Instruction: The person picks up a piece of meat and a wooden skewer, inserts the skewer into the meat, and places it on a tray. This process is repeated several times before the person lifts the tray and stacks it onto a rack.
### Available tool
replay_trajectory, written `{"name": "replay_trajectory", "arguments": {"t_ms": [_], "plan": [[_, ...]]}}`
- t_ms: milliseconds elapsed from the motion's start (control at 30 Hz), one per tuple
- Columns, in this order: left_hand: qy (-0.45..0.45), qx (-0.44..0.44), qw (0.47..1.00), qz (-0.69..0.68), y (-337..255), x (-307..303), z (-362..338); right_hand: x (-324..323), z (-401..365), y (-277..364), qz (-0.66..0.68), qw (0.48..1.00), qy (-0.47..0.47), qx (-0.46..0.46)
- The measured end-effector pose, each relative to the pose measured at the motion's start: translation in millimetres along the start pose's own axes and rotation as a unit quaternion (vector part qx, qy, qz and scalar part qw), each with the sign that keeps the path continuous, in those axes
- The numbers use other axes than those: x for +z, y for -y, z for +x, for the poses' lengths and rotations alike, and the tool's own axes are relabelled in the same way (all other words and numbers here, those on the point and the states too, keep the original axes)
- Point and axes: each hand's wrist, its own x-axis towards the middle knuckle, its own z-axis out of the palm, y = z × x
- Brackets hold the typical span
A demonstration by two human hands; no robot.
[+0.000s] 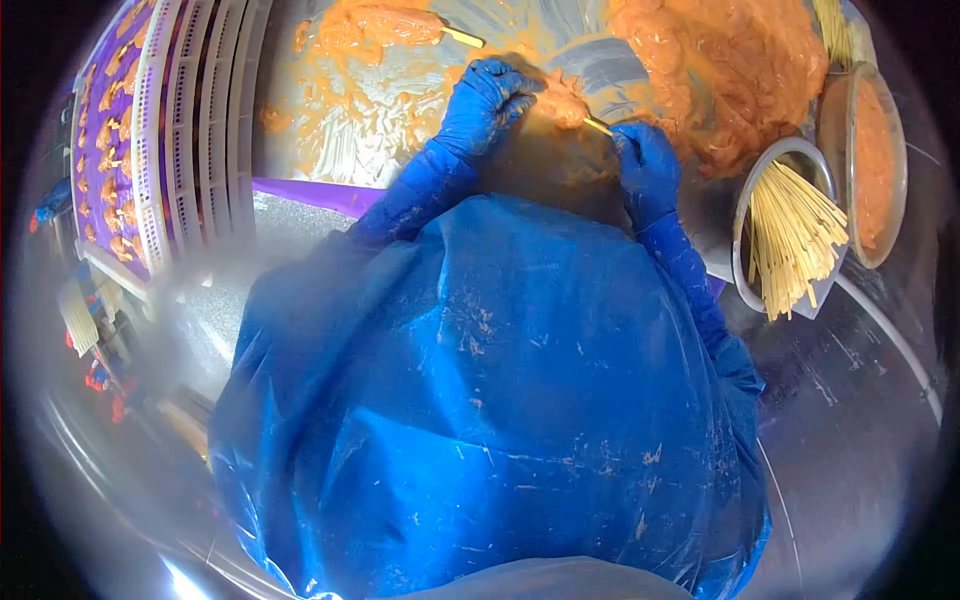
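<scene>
My left hand [488,108], in a blue glove, has its fingers curled at the left end of a piece of raw, orange-marinated meat [562,104]. A wooden skewer [598,126] runs out of the meat's right end. My right hand [648,168], gloved too, pinches the outer end of that skewer. The meat lies low over the metal work surface [560,160] between both hands. Farther up and left, another skewered piece of meat [395,26] lies on the smeared metal, its stick [463,38] pointing right.
A big heap of marinated meat [730,70] spreads at upper right. Beside it stand a metal container [740,235] of loose wooden skewers [795,235] and a clear bowl [893,175] with orange meat. Stacked white crates [185,130] rise at left, the outermost holding skewered pieces on purple lining [110,150].
</scene>
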Motion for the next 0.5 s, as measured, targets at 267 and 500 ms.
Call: {"name": "replay_trajectory", "arguments": {"t_ms": [267, 500], "plan": [[0.012, -0.013, 1.0, 0.01, -1, 3, 0, 1, 3, 3, -0.046, 0.999, 0.017, 0.009], [0.027, -0.021, 0.999, 0.043, 0, 5, 0, 5, 15, 3, -0.021, 0.999, 0.011, -0.045]]}}
